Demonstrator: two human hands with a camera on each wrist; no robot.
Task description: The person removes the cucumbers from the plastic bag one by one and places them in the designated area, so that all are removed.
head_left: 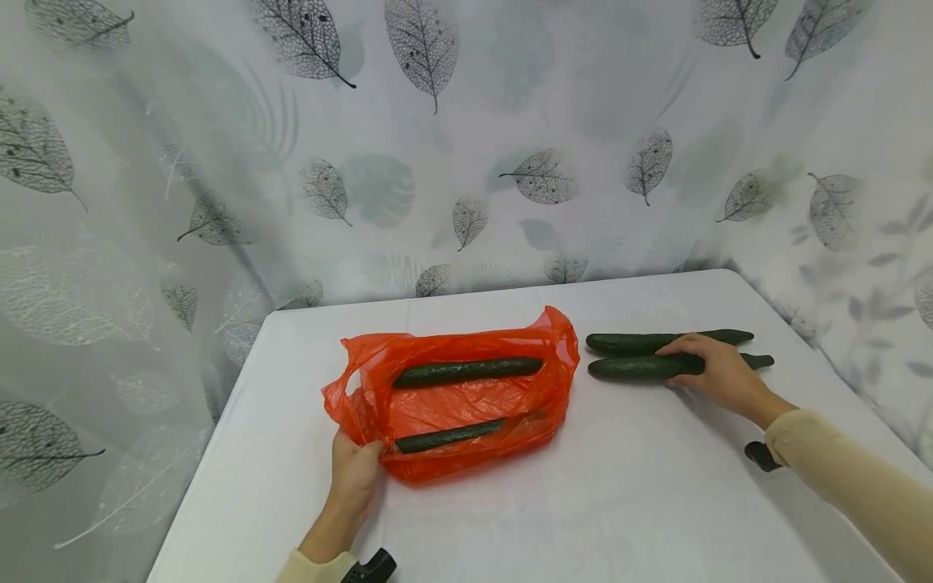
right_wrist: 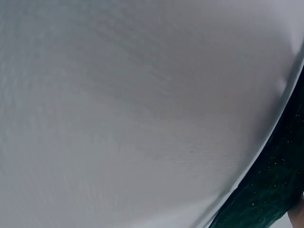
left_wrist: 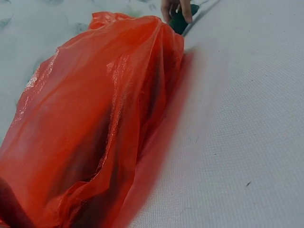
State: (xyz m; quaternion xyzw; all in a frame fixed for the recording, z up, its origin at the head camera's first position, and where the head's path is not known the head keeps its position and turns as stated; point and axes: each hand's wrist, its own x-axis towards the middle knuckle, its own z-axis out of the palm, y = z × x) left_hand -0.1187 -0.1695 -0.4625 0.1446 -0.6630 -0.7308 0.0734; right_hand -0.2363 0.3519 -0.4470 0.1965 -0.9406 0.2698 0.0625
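An orange-red plastic bag (head_left: 466, 405) lies on the table with its mouth spread. Inside it, one cucumber (head_left: 466, 372) rests toward the back and another cucumber (head_left: 448, 435) along the front side, partly covered by the film. My left hand (head_left: 353, 470) grips the bag's left end; in the left wrist view the bag (left_wrist: 95, 114) fills much of the picture. To the right of the bag, my right hand (head_left: 717, 376) holds the nearer of two cucumbers (head_left: 634, 368), fingers over it. That cucumber (right_wrist: 266, 190) shows at the right wrist view's corner. Just behind lies the farther cucumber (head_left: 619, 343).
All of this is on a white-covered table (head_left: 583, 502). A leaf-patterned curtain (head_left: 466, 162) hangs behind the table and along its sides. Dark straps with a small device (head_left: 761, 456) sit at the wrists.
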